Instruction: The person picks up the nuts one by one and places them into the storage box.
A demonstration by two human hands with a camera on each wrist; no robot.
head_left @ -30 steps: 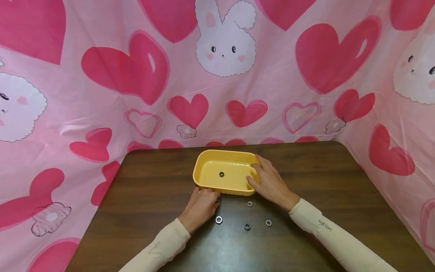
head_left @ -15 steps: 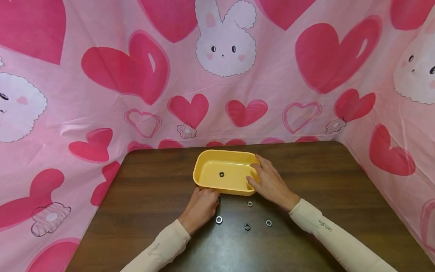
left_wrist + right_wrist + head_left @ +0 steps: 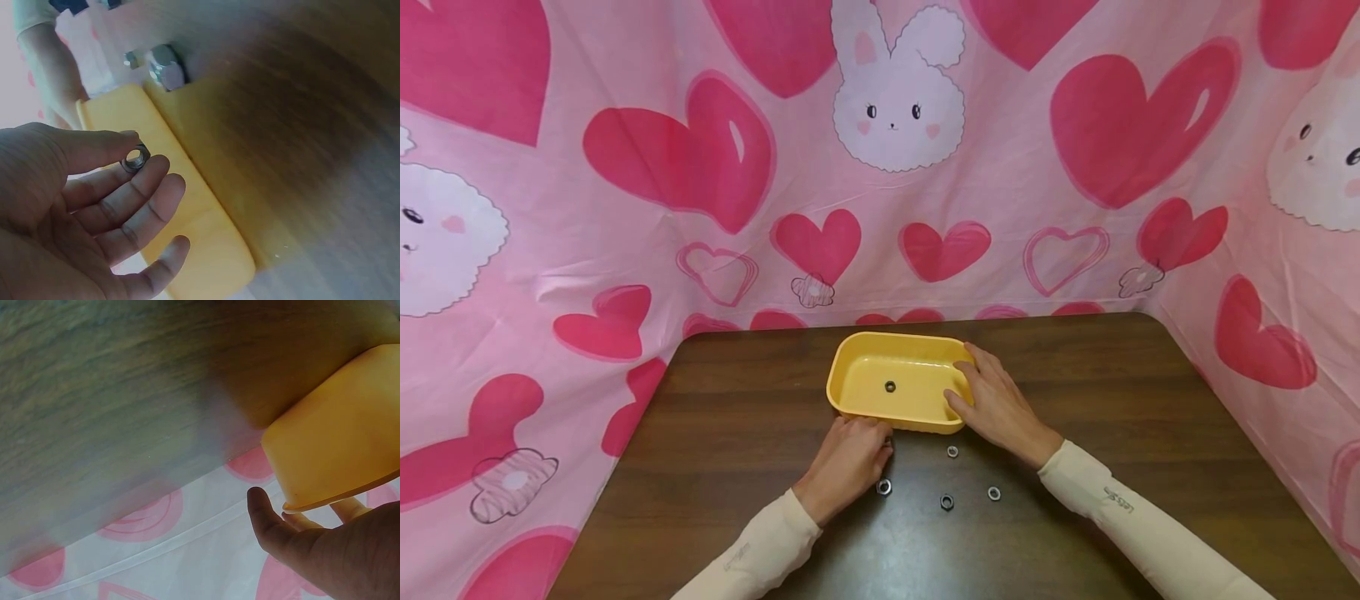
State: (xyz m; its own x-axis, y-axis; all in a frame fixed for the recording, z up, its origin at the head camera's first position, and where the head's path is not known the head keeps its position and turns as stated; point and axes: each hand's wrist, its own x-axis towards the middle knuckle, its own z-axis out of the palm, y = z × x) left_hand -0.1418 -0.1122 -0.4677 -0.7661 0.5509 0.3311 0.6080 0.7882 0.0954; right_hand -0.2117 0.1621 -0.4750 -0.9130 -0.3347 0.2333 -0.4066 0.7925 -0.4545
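Observation:
In the head view a yellow rectangular tray (image 3: 895, 418) stands on the table, with one dark hex nut (image 3: 890, 387) on its floor. My left hand (image 3: 847, 457) is low in front of the tray's near wall. Its thumb and index finger pinch a metal hex nut (image 3: 144, 152), hole facing the left wrist camera, while the other fingers lie loosely curled. At the tray's right end, my right hand (image 3: 1000, 408) holds the rim, some fingers reaching over to the inside. The right wrist view shows one finger outside the tray's wall (image 3: 337, 434).
Several loose nuts lie on the dark wood table (image 3: 760, 383) nearer me: a small nut (image 3: 952, 452), a silver nut (image 3: 883, 487), a dark nut (image 3: 947, 502) and another nut (image 3: 994, 493). A pink heart-patterned cloth (image 3: 880, 192) hangs behind the table and at both sides.
My left hand has shifted slightly to the right along the tray's near wall, still pinching the nut. The right hand, the tray and the loose nuts stay where they were.

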